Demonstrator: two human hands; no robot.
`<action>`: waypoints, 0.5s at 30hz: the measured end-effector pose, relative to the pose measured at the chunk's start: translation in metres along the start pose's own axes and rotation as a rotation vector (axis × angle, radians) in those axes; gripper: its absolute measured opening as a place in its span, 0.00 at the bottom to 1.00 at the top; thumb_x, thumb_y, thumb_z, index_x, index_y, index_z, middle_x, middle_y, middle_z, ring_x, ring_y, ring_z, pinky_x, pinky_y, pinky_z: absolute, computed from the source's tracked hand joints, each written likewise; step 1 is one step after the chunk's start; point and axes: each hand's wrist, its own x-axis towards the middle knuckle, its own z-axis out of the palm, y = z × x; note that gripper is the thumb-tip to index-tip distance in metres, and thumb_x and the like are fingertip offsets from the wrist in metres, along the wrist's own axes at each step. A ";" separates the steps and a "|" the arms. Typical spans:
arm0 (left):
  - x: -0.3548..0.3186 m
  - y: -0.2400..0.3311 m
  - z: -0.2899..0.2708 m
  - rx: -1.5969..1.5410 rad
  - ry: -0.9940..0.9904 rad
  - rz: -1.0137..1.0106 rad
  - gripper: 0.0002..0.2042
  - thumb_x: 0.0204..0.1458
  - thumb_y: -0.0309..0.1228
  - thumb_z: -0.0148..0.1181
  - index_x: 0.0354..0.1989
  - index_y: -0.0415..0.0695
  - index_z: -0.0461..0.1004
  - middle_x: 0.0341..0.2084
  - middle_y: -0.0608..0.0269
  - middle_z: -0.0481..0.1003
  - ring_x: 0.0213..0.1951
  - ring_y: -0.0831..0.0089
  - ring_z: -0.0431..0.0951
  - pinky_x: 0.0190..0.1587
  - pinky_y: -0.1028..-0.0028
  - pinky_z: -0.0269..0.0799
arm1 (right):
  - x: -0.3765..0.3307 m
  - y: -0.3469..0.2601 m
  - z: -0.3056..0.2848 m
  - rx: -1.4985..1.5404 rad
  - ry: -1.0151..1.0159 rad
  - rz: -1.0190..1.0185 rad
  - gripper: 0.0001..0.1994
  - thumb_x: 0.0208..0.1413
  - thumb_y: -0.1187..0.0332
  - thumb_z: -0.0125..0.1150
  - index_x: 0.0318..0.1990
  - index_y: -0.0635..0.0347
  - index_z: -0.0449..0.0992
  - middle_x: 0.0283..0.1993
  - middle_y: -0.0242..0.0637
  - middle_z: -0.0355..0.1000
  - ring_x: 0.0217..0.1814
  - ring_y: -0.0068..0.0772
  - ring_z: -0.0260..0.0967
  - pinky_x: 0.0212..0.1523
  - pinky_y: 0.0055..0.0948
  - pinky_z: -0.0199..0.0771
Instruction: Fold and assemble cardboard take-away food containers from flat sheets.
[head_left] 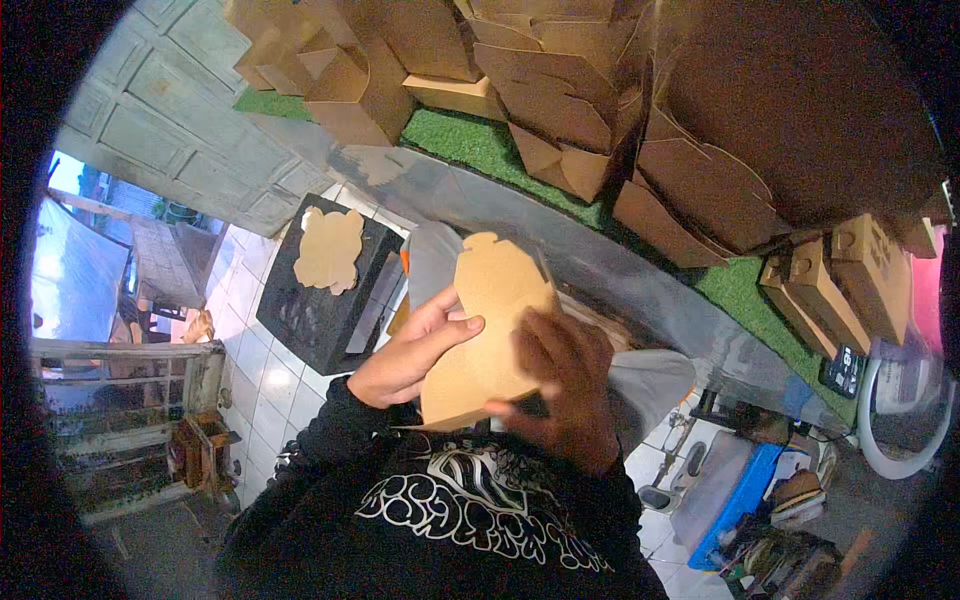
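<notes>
- At the centre of the view, both hands hold a flat brown die-cut cardboard box blank (pixel 487 335) with a rounded tab at its top, raised above the lap.
- Left hand (pixel 405 355) sits at the blank's 9 o'clock edge, its grip pinching the card: thumb across the front face, fingers behind.
- Right hand (pixel 562 385) covers the blank's 4 o'clock corner, its grip pressed together on the card, knuckles toward the camera.
- Black long-sleeved top with a white print (pixel 450 510) fills the 6 o'clock area below the hands.
- At 10 o'clock from the hands, a second flat brown blank (pixel 328 250) lies on a black box-shaped stand (pixel 310 320), apart from the held one.
- From 12 to 2 o'clock, folded brown cardboard boxes (pixel 560 90) are stacked on a worktop covered in green artificial turf (pixel 470 140).
- White floor tiles (pixel 270 380) show at 8 o'clock.
</notes>
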 end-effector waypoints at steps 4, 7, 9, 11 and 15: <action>0.006 -0.007 0.010 -0.053 0.110 0.126 0.24 0.58 0.29 0.50 0.62 0.40 0.53 0.55 0.55 0.66 0.54 0.68 0.70 0.55 0.69 0.68 | 0.000 -0.009 0.011 -0.068 0.001 -0.043 0.33 0.39 0.49 0.69 0.52 0.58 0.70 0.58 0.45 0.63 0.61 0.49 0.58 0.59 0.52 0.51; 0.006 -0.007 0.011 -0.090 0.111 0.172 0.23 0.58 0.28 0.48 0.62 0.40 0.54 0.55 0.56 0.66 0.54 0.69 0.69 0.55 0.70 0.67 | 0.000 -0.007 0.017 -0.239 -0.092 0.007 0.35 0.36 0.45 0.68 0.51 0.57 0.71 0.58 0.41 0.64 0.63 0.47 0.56 0.59 0.50 0.50; 0.003 -0.006 0.009 -0.179 0.079 0.078 0.22 0.59 0.28 0.47 0.62 0.41 0.55 0.54 0.58 0.66 0.55 0.71 0.68 0.57 0.70 0.65 | -0.001 -0.003 0.018 -0.284 -0.146 -0.002 0.37 0.37 0.41 0.64 0.52 0.57 0.71 0.59 0.38 0.63 0.64 0.44 0.55 0.60 0.52 0.45; 0.002 -0.008 0.006 -0.034 0.097 0.042 0.22 0.60 0.28 0.47 0.62 0.41 0.55 0.54 0.58 0.66 0.55 0.71 0.68 0.56 0.71 0.66 | -0.003 0.000 0.017 -0.310 -0.130 0.017 0.38 0.36 0.40 0.64 0.53 0.55 0.70 0.61 0.34 0.61 0.66 0.41 0.52 0.59 0.55 0.44; -0.002 -0.013 0.001 0.058 0.081 -0.034 0.17 0.61 0.31 0.48 0.58 0.42 0.58 0.49 0.62 0.70 0.49 0.76 0.71 0.49 0.75 0.69 | -0.005 0.003 0.011 -0.312 -0.182 0.074 0.40 0.38 0.39 0.61 0.57 0.55 0.67 0.63 0.35 0.58 0.69 0.41 0.47 0.59 0.58 0.42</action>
